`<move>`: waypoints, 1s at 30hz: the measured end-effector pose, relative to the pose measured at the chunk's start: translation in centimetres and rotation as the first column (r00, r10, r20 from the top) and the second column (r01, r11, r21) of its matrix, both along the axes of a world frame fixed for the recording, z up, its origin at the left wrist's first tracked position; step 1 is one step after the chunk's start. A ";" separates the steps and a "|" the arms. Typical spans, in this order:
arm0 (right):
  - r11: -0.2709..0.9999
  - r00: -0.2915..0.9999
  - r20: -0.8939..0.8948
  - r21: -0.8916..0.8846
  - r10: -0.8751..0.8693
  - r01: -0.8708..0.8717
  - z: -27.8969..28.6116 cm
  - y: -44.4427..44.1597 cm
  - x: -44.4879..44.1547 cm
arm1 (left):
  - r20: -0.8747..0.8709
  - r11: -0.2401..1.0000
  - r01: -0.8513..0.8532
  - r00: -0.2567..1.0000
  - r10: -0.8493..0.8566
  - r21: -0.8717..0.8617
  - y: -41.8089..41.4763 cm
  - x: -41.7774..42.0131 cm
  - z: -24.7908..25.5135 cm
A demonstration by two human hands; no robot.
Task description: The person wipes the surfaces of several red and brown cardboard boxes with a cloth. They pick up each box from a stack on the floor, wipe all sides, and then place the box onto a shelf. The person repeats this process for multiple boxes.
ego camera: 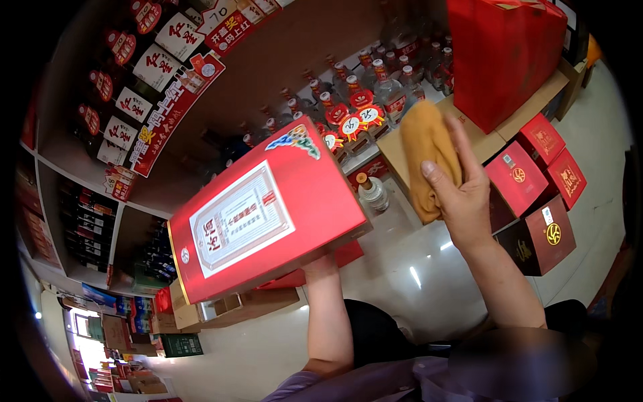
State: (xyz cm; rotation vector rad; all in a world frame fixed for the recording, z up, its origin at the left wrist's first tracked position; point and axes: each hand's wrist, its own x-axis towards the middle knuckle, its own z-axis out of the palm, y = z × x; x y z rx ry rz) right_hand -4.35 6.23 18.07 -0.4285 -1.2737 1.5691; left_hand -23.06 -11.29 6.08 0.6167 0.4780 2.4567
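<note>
A large red gift box point(321, 186) with a white printed label and a colourful corner pattern is tilted in front of the shelves. My left hand point(321, 265) supports it from beneath; the fingers are hidden behind the box. My right hand point(459, 191) grips a folded mustard-yellow cloth point(427, 156), thumb across its front, to the right of the box and apart from it. Behind both, clear glass bottles point(389, 90) with red labels and price tags stand in rows on a shelf. A single small clear bottle point(374, 193) stands lower down, between the box and the cloth.
Red boxes point(517, 176) and a dark maroon box point(555, 236) stand on the floor at right. A big red bag point(507, 55) rests on a cardboard carton point(532, 105). An opened carton point(256, 306) lies at lower left. Shelves of bottles point(88, 226) line the left.
</note>
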 end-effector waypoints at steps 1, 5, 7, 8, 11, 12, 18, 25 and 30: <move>0.998 0.998 -0.014 0.022 -0.064 0.065 0.6 -0.4 -0.5 | -0.016 0.997 -0.051 0.999 0.050 -0.052 -0.7 -0.1 0.2; 0.995 0.985 -0.140 0.013 0.101 -0.100 2.2 -0.8 -1.5 | -0.043 0.987 -0.107 0.994 0.102 -0.120 -0.3 -0.7 0.2; 0.988 0.979 -0.138 0.060 0.148 -0.141 3.7 -2.5 -2.6 | -0.054 0.982 -0.121 0.992 0.115 -0.143 -0.6 -1.1 0.6; 0.983 0.980 -0.121 0.116 0.160 -0.146 4.0 -3.2 -3.2 | -0.062 0.979 -0.132 0.990 0.123 -0.156 -0.9 -1.2 0.8; 0.950 0.971 -0.103 0.249 0.218 -0.187 3.7 -5.0 -5.1 | -0.068 0.973 -0.137 0.990 0.127 -0.183 -0.8 -1.1 0.8; 0.899 0.986 -0.055 0.422 0.158 -0.120 3.5 -4.7 -5.5 | -0.069 0.970 -0.140 0.989 0.129 -0.198 -1.1 -0.9 0.8; 0.820 0.944 -0.053 0.513 0.326 -0.254 2.2 -3.1 -6.2 | -0.159 0.938 -0.205 0.973 0.165 -0.278 -1.3 -0.8 0.5; 0.862 0.883 -0.150 0.343 0.444 -0.374 -0.5 -0.6 -6.2 | -0.325 0.863 -0.297 0.931 0.166 -0.409 -1.0 0.3 -0.1; 0.908 0.837 -0.363 0.065 0.408 -0.414 -0.2 -1.0 -6.8 | -0.445 0.794 -0.372 0.884 0.145 -0.481 -0.7 1.4 -0.6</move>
